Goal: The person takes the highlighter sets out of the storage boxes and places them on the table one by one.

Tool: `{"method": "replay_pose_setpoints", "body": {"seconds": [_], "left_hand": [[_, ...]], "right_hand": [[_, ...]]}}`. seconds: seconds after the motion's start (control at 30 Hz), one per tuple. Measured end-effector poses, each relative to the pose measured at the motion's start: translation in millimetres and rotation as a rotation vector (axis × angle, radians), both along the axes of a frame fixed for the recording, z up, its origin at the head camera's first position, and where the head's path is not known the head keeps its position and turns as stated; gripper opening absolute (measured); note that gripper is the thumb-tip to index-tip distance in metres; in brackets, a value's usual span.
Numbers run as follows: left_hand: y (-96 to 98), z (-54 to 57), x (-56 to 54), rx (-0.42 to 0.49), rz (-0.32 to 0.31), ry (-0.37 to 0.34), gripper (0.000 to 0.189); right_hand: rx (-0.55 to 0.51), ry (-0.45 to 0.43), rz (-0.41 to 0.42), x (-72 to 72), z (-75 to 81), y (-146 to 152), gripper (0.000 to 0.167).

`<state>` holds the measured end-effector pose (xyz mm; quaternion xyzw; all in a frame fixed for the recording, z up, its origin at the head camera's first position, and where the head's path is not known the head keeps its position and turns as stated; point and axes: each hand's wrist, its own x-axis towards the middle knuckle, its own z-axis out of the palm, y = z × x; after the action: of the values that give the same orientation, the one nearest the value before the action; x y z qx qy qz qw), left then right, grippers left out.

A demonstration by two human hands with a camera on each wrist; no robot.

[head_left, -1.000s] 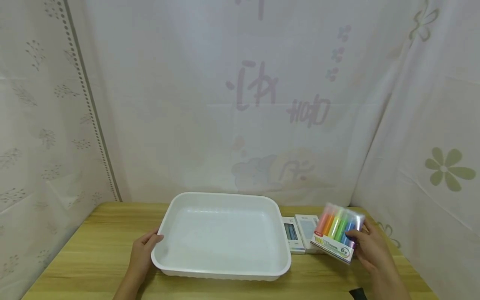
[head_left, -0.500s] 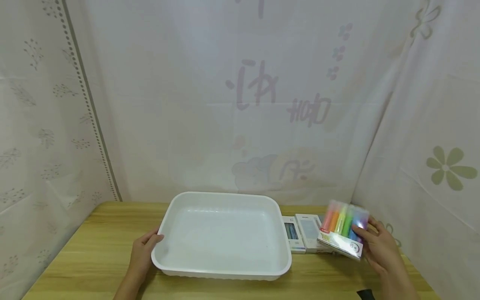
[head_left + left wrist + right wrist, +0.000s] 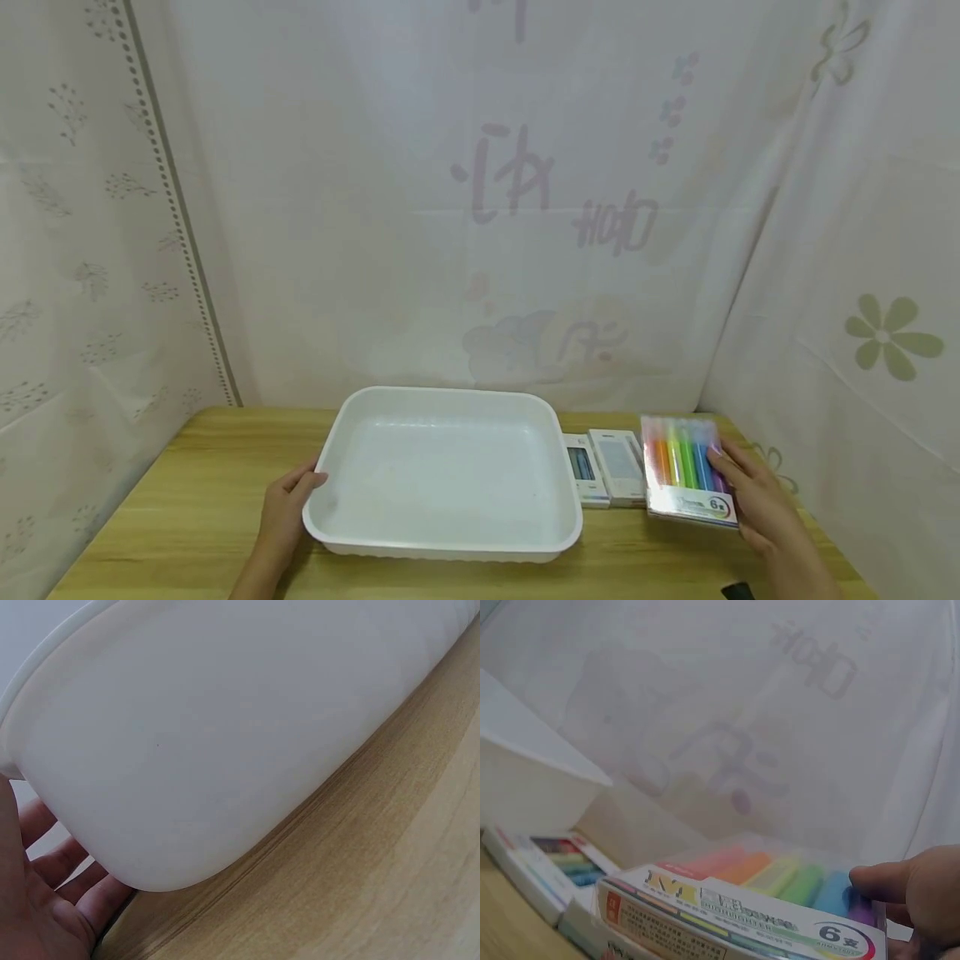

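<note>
My left hand (image 3: 283, 508) grips the left side of a white plastic tray (image 3: 442, 552), thumb over its rim. In the left wrist view the fingers (image 3: 64, 862) lie along the outside of the tray's rounded corner. At the right, my right hand (image 3: 757, 500) holds a clear pack of highlighters (image 3: 686, 467) by its right edge, thumb on the front. Orange, yellow, green, blue and purple pens show through it above a white label. In the right wrist view the thumb (image 3: 885, 882) presses on the pack near its purple end.
Between tray and pack lie a white box with a window (image 3: 581, 467) and a paler white box (image 3: 618, 467). Under everything is a wooden table (image 3: 172, 492). A printed white curtain (image 3: 375, 250) hangs around it. A small black thing (image 3: 738, 591) shows at the front edge.
The highlighter pack first shifts right and slightly up, then comes back a little left and straightens, its label now more level. My left hand and the tray stay put.
</note>
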<state>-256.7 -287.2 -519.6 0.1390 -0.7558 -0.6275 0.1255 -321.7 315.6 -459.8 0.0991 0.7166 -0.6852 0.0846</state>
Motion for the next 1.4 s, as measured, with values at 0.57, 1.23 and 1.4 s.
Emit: {"method": "replay_pose_setpoints", "body": {"seconds": [0.57, 1.23, 1.4], "left_hand": [[-5.4, -0.2, 3.2, -0.016, 0.016, -0.01, 0.049], [-4.8, -3.6, -1.1, -0.04, -0.011, -0.009, 0.049], [-4.3, -4.3, -0.7, -0.046, -0.012, -0.005, 0.048]], "right_hand": [[0.092, 0.071, 0.029, -7.0, -5.9, 29.3, 0.056], [0.46, 0.14, -0.097, -33.1, -10.9, 71.7, 0.08], [0.485, 0.058, -0.232, -38.7, -9.5, 83.2, 0.079]]}}
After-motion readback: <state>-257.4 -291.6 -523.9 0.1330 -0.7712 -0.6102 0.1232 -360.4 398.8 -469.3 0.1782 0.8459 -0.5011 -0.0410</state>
